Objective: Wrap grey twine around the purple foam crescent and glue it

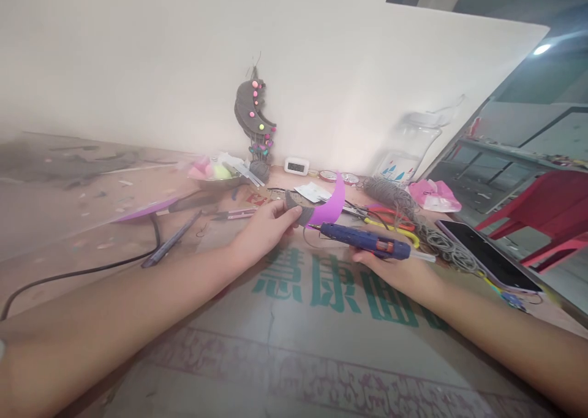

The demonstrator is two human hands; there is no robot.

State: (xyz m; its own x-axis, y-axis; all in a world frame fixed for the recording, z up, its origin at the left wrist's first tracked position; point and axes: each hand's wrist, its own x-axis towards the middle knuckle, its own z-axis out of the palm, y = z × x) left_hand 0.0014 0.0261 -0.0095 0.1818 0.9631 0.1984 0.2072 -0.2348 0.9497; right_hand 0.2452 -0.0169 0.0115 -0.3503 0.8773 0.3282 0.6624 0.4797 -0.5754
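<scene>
My left hand (272, 223) pinches a purple crescent cutout (334, 202), partly wrapped in grey yarn (304, 215) at the held end. The bare purple tip points up to the right. In my right hand (383, 266) is a blue hot glue gun (362, 239), a clear glue stick jutting from its back. Its nozzle is at the lower edge of the crescent, near the wrapped part; whether it touches I cannot tell. A thin strand of yarn hangs below the crescent.
A finished grey moon ornament (250, 109) hangs on the wall. Behind my hands lie a small white clock (296, 166), scissors (390, 222) and a grey yarn bundle (390, 196). A phone (489, 254) lies at right, a bowl (215, 179) and a dark pen-like tool (171, 240) at left.
</scene>
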